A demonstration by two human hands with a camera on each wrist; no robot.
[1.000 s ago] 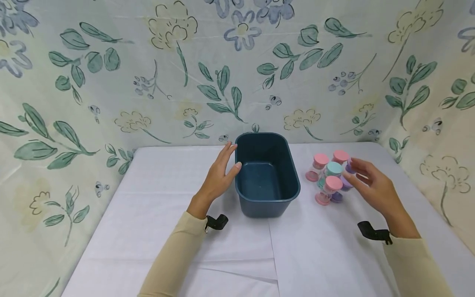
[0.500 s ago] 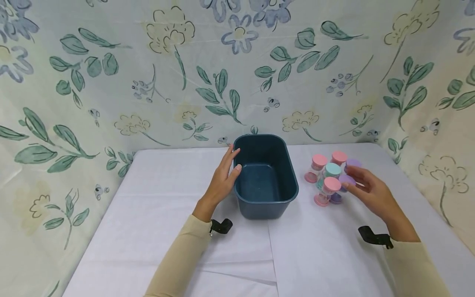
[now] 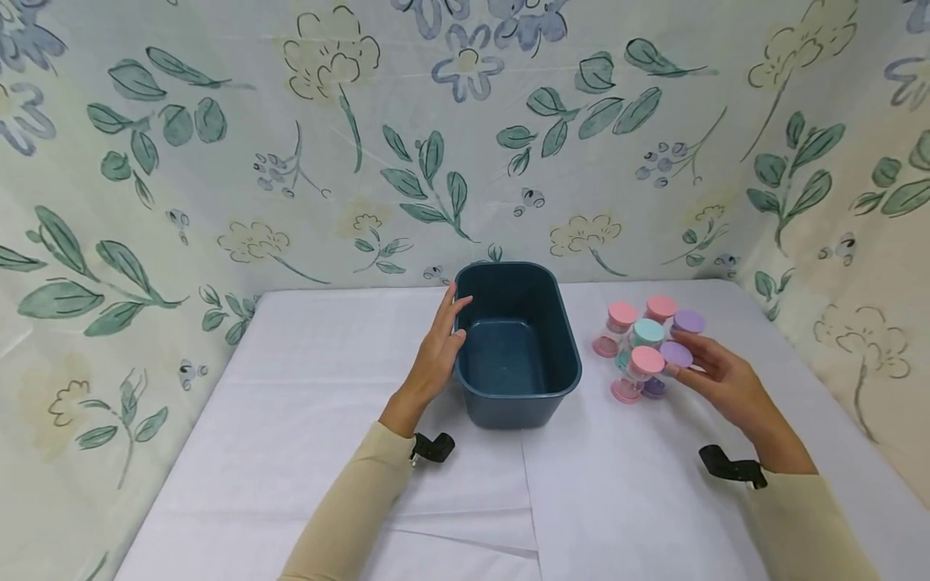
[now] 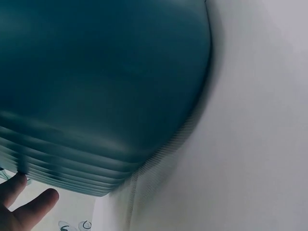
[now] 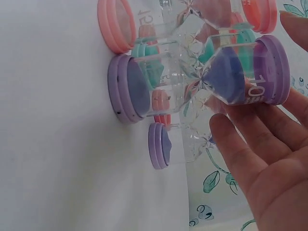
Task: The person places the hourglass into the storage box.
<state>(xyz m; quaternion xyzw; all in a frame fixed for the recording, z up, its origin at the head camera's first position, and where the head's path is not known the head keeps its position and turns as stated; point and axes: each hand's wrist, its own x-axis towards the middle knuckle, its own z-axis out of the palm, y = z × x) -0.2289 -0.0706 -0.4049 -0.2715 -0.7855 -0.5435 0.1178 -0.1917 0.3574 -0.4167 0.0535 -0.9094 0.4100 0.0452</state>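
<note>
Head view shows a white table (image 3: 327,452) with a dark blue tub (image 3: 517,343) near its back edge. The left hand (image 3: 434,355) rests flat and open on the tub's left side. Right of the tub stand little sand timers. The right hand (image 3: 715,379) is nearest, fingers curled on the purple timer (image 3: 672,359), which stands upright. Only the right wrist view shows the purple sand inside (image 5: 231,82).

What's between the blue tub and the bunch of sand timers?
Only bare white tablecloth lies between the blue tub and the sand timers, as the head view shows.
</note>
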